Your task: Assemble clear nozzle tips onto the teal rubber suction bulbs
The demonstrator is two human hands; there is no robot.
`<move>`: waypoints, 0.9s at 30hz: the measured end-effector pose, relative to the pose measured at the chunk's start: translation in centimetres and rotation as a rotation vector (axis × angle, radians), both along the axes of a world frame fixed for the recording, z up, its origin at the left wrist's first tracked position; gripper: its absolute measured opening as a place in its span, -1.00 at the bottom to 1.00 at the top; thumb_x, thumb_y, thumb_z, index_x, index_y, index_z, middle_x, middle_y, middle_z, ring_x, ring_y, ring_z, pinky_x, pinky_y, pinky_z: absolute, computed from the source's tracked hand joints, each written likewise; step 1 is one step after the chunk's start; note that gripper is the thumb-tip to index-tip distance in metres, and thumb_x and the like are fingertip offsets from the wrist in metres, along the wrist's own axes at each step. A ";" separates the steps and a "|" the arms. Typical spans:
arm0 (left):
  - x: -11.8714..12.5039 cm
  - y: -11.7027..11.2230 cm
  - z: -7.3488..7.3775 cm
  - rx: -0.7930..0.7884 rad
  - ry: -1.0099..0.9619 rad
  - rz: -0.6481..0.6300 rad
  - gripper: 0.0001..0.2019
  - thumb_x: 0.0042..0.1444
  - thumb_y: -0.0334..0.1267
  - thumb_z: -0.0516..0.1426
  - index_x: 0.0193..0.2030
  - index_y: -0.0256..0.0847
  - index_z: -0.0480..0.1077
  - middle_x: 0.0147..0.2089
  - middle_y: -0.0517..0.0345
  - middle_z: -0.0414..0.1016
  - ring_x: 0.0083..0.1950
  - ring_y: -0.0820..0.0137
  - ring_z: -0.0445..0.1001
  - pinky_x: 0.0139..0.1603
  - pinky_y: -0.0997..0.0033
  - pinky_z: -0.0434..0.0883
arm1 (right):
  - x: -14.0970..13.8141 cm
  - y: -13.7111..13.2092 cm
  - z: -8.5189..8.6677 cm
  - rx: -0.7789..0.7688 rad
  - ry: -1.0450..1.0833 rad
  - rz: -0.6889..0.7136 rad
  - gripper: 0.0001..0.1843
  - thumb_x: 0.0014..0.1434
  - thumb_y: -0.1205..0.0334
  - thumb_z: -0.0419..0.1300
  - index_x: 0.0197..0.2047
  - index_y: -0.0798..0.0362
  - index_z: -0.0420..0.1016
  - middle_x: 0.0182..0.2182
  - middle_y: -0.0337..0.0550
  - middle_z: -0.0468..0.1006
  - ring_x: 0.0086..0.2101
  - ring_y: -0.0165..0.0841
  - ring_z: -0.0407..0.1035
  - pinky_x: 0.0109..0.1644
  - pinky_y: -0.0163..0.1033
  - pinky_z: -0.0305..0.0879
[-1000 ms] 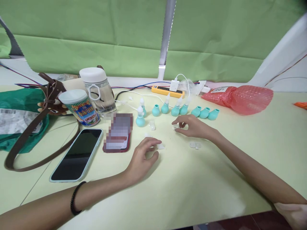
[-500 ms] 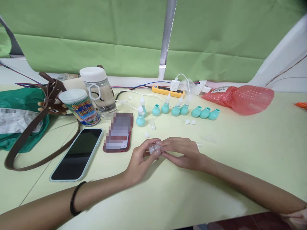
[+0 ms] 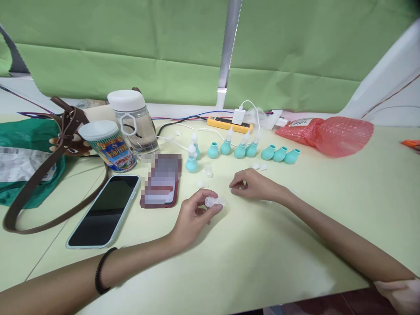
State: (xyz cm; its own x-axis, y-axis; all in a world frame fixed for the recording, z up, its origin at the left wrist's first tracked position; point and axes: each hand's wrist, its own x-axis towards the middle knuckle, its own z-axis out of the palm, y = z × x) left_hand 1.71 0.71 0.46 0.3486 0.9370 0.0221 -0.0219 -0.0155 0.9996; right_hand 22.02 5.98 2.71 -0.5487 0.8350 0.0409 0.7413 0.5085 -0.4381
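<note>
My left hand [image 3: 193, 216] rests on the pale yellow table [image 3: 249, 258] and pinches a small clear plastic piece [image 3: 212, 201] between thumb and fingers. My right hand [image 3: 254, 186] lies just right of it, fingers curled down onto the table, and what they hold, if anything, is hidden. A row of teal rubber bulbs [image 3: 241, 151] stands behind the hands, some with clear tips fitted. Loose clear tips [image 3: 207, 170] lie between the bulbs and my hands.
A phone [image 3: 105, 210] and a red wallet-like case [image 3: 161, 183] lie at the left. Behind them stand a printed can [image 3: 108, 146], a clear bottle [image 3: 134, 120], a brown strap [image 3: 42, 170] and a green bag [image 3: 22, 153]. A yellow power strip [image 3: 229, 124] and red bubble bag [image 3: 328, 133] sit at the back.
My right hand came in from the bulbs to meet my left hand at the clear piece, then drew back to the right. My left hand now holds the piece alone.
</note>
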 end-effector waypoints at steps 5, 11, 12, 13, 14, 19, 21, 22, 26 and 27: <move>0.0 0.0 -0.1 0.000 -0.008 -0.003 -0.80 -0.06 -0.21 0.14 -0.31 -0.21 0.23 -0.51 0.31 0.23 -0.57 0.61 0.19 -0.61 0.63 0.22 | -1.3 -1.5 0.8 0.027 0.211 -0.058 -0.85 -0.05 0.29 0.13 -0.43 0.14 0.51 -0.59 -0.18 0.48 -0.59 -0.49 0.26 -0.52 -0.36 0.21; 0.0 -0.1 -0.2 0.025 -0.042 -0.047 -0.80 -0.06 -0.23 0.15 -0.33 -0.23 0.23 -0.51 0.28 0.29 -0.52 0.57 0.21 -0.58 0.61 0.25 | -3.0 -4.1 2.1 -0.009 0.446 0.037 -0.84 -0.04 0.26 0.16 -0.40 0.15 0.50 -0.62 -0.21 0.43 -0.60 -0.54 0.23 -0.58 -0.43 0.21; 0.0 -0.1 -0.2 0.031 -0.048 -0.050 -0.81 -0.06 -0.23 0.15 -0.34 -0.24 0.23 -0.51 0.27 0.29 -0.51 0.57 0.22 -0.58 0.60 0.25 | -3.1 -4.3 2.1 0.010 0.448 0.068 -0.86 -0.04 0.28 0.15 -0.40 0.14 0.50 -0.63 -0.23 0.42 -0.62 -0.55 0.21 -0.58 -0.43 0.20; 0.0 -0.1 -0.2 0.035 -0.053 -0.053 -0.82 -0.06 -0.23 0.15 -0.35 -0.24 0.24 -0.50 0.27 0.29 -0.51 0.57 0.22 -0.58 0.60 0.26 | -3.1 -4.4 2.1 0.031 0.444 0.093 -0.86 -0.03 0.29 0.15 -0.40 0.14 0.50 -0.63 -0.24 0.42 -0.62 -0.56 0.20 -0.58 -0.44 0.19; 0.0 -0.1 -0.2 0.038 -0.056 -0.054 -0.82 -0.06 -0.24 0.15 -0.35 -0.24 0.25 -0.50 0.27 0.30 -0.52 0.57 0.22 -0.58 0.60 0.26 | -3.1 -4.4 2.1 0.052 0.437 0.109 -0.87 -0.03 0.29 0.15 -0.40 0.14 0.50 -0.64 -0.24 0.41 -0.63 -0.56 0.19 -0.58 -0.44 0.19; 0.0 -0.1 -0.1 0.032 -0.068 -0.047 -0.82 -0.07 -0.25 0.16 -0.35 -0.25 0.26 -0.51 0.26 0.30 -0.51 0.56 0.24 -0.59 0.60 0.27 | -3.0 -4.3 2.1 0.163 0.356 0.146 -0.86 0.01 0.34 0.12 -0.36 0.13 0.49 -0.65 -0.25 0.40 -0.63 -0.56 0.19 -0.56 -0.43 0.16; 0.1 -0.2 0.0 0.020 -0.071 -0.047 -0.82 -0.07 -0.26 0.16 -0.34 -0.25 0.25 -0.50 0.26 0.32 -0.52 0.57 0.25 -0.58 0.60 0.27 | -3.0 -4.4 2.2 0.224 0.296 0.182 -0.84 0.04 0.34 0.08 -0.34 0.11 0.49 -0.65 -0.25 0.39 -0.63 -0.56 0.18 -0.56 -0.42 0.13; 0.1 -0.2 0.0 0.013 -0.068 -0.044 -0.82 -0.07 -0.26 0.16 -0.34 -0.25 0.25 -0.50 0.26 0.32 -0.53 0.58 0.25 -0.59 0.61 0.27 | -3.0 -4.5 2.2 0.267 0.259 0.196 -0.83 0.05 0.34 0.07 -0.34 0.10 0.49 -0.65 -0.25 0.38 -0.63 -0.54 0.18 -0.55 -0.41 0.12; 0.0 -0.2 0.1 0.006 -0.052 -0.013 -0.82 -0.08 -0.27 0.17 -0.35 -0.23 0.25 -0.54 0.31 0.31 -0.60 0.61 0.24 -0.62 0.64 0.25 | -2.9 -4.9 1.9 0.486 0.091 0.213 -0.79 0.09 0.34 0.02 -0.31 0.12 0.48 -0.64 -0.21 0.37 -0.58 -0.49 0.21 -0.56 -0.38 0.05; 0.0 -0.2 0.1 0.008 -0.049 -0.008 -0.82 -0.08 -0.27 0.16 -0.35 -0.23 0.25 -0.55 0.32 0.31 -0.60 0.61 0.24 -0.62 0.64 0.25 | -2.9 -4.9 1.8 0.528 0.056 0.213 -0.79 0.10 0.34 0.01 -0.30 0.13 0.47 -0.64 -0.21 0.37 -0.57 -0.49 0.21 -0.56 -0.37 0.03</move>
